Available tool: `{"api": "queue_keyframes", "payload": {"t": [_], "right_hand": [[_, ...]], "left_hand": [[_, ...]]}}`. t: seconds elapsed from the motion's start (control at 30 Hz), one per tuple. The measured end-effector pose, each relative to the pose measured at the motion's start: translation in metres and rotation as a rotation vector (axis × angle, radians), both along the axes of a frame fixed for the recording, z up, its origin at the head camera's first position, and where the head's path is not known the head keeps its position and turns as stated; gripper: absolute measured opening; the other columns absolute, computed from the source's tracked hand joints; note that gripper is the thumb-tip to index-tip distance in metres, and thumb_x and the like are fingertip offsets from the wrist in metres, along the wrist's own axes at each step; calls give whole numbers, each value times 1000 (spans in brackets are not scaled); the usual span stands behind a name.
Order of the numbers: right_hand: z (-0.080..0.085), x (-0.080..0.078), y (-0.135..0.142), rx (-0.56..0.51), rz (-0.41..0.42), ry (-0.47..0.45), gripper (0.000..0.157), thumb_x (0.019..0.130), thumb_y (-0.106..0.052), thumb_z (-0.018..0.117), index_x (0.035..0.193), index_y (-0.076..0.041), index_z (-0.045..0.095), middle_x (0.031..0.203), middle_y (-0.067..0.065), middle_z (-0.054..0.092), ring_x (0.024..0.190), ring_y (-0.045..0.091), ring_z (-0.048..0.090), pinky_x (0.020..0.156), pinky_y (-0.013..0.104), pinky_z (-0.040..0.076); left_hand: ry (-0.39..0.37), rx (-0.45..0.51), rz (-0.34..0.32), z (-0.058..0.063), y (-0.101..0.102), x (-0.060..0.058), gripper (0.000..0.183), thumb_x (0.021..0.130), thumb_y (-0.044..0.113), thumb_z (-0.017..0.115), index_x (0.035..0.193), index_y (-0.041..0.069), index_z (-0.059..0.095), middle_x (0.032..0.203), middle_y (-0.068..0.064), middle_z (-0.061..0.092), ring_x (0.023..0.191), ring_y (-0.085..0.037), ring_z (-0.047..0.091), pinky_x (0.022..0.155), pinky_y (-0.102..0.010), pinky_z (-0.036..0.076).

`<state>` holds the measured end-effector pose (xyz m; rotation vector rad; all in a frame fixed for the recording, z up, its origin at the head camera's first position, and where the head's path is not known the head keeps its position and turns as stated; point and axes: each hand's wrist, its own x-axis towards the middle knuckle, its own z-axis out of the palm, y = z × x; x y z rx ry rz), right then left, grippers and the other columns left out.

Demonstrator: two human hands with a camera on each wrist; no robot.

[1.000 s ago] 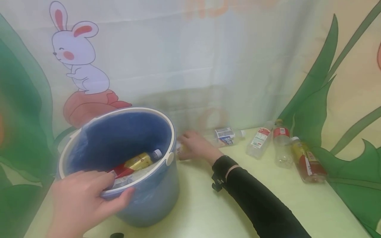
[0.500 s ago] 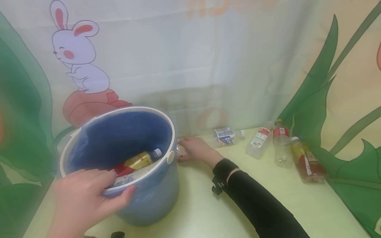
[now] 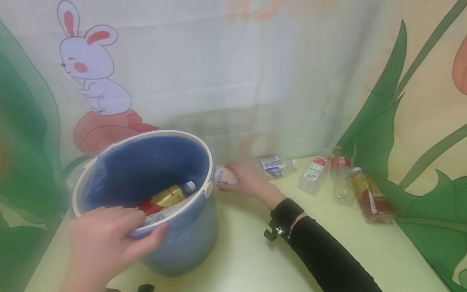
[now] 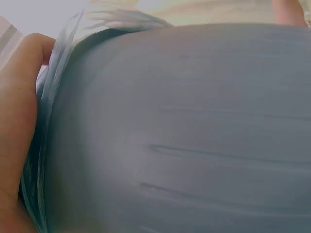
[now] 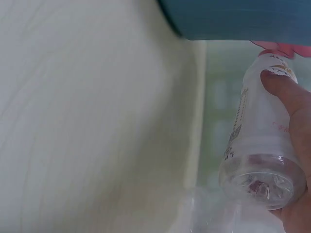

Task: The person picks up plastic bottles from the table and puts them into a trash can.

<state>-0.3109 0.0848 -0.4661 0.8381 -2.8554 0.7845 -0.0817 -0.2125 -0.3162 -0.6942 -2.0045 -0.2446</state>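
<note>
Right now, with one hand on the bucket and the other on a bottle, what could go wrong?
The right hand holds a white-labelled bottle close beside the bucket, so lifting it might bump the rim.
The left hand grips one side of the rim, so a hard tug could tip the bucket.
A bottle with a blue-and-white label lies on its side near the right hand, so a nudge might roll it.
</note>
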Motion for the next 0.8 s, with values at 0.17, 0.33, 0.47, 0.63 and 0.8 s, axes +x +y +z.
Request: {"api": "queue_keyframes", "payload": {"t": [0.17,0.33,0.47,0.63,0.8], "right_hand": [[11,7,26,-117,-65,-57,66,90,-54,86,137,-12,67,104,-1,67,87,16,65,72,34,55],[24,22,54,-199,-143,-94,75,90,-55,86,146,-11,62,113,1,67,92,20,66,74,37,56],[32,36,71,-288,-211,-97,74,89,-58,86,144,-14,63,112,-1,68,92,20,66,74,39,56],[42,56,83,-407,-256,-107,75,90,-57,85,146,-14,62,115,2,68,93,24,65,77,42,56],[49,71,88,-459,-320,-108,81,89,-60,85,150,-15,58,124,3,67,103,26,64,84,46,55]], "left_hand": [[46,8,-39,1,6,0,60,103,63,54,59,25,38,57,12,33,46,-13,33,49,-25,13],[73,23,-72,0,8,-1,59,103,59,55,58,25,39,56,13,34,46,-12,32,48,-23,13],[73,18,-78,-1,6,-2,60,103,59,55,57,24,40,56,12,36,46,-12,33,48,-24,15],[89,19,-91,-2,7,-4,58,103,57,55,58,23,39,57,11,37,48,-12,31,48,-24,16],[103,28,-107,-2,13,-7,56,103,54,57,59,23,42,57,11,39,48,-12,31,48,-23,15]]}}
